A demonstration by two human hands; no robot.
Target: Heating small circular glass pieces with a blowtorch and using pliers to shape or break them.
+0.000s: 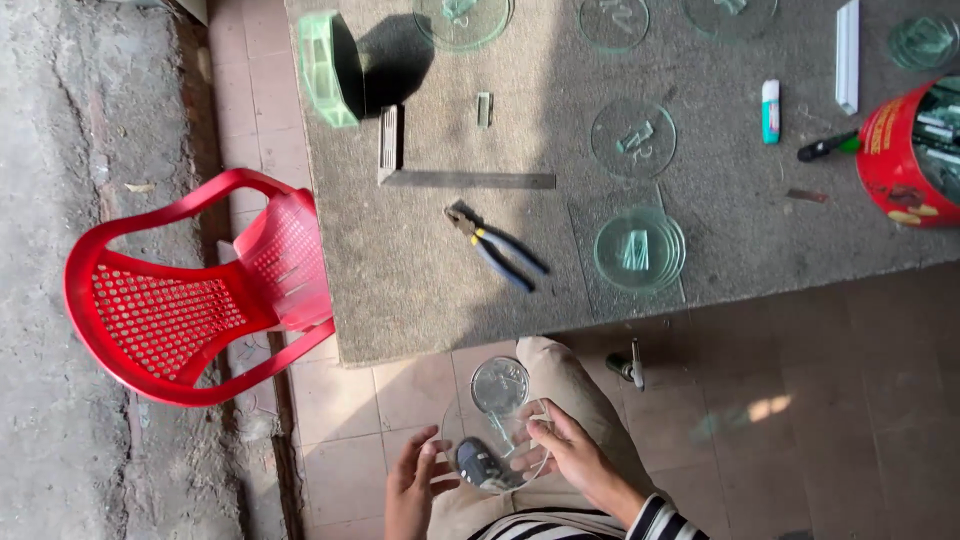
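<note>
My left hand (413, 487) and my right hand (573, 455) hold a clear round glass disc (490, 445) between them, low over my lap. A smaller round glass piece (500, 384) shows at its upper edge. Through the glass I see a dark shoe (481, 466) and my beige trouser leg (570, 385). My fingers pinch the disc's rim on both sides.
A grey table (420, 280) carries blue-handled pliers (497, 247), a metal square (440, 170), a stack of glass discs (640, 251), more discs further back, a thick green glass stack (327, 68), a red can (908, 150) and a glue tube (771, 111). A red plastic chair (200, 300) stands left.
</note>
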